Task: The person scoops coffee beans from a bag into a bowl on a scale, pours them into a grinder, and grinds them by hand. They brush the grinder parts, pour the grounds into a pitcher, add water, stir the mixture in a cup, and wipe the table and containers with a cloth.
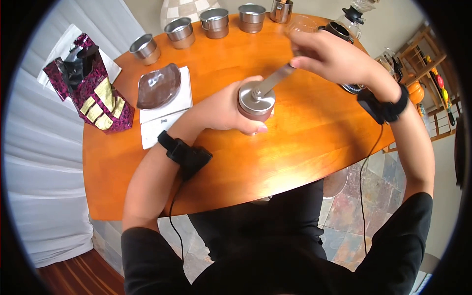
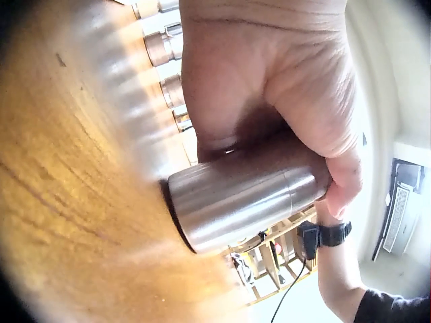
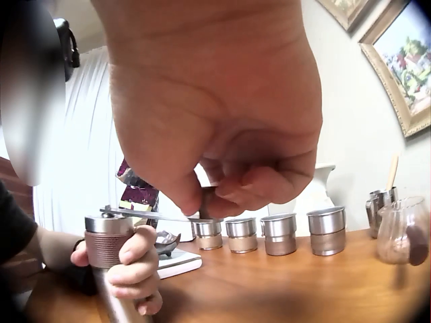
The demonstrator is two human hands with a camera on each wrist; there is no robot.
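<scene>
A hand coffee grinder [image 1: 256, 98] stands near the middle of the wooden table, its steel lid facing up. My left hand [image 1: 228, 105] wraps around its upper body, on the brown ribbed band [image 3: 108, 249] that the right wrist view shows. Below that hand, the left wrist view shows the smooth steel cylinder [image 2: 236, 202] with its base close to the tabletop. From the lid, a flat metal crank [image 1: 278, 78] reaches out to the right. My right hand [image 1: 339, 55] pinches the dark knob [image 3: 210, 202] at the crank's end between thumb and curled fingers.
Left of the grinder, a brown dish [image 1: 160, 86] sits on a white scale [image 1: 151, 132]. A purple patterned coffee bag [image 1: 98, 96] stands beyond it. Several metal cups [image 1: 215, 24] line the far edge, with a steel pitcher [image 1: 281, 11] and glassware [image 1: 303, 23] at the back right.
</scene>
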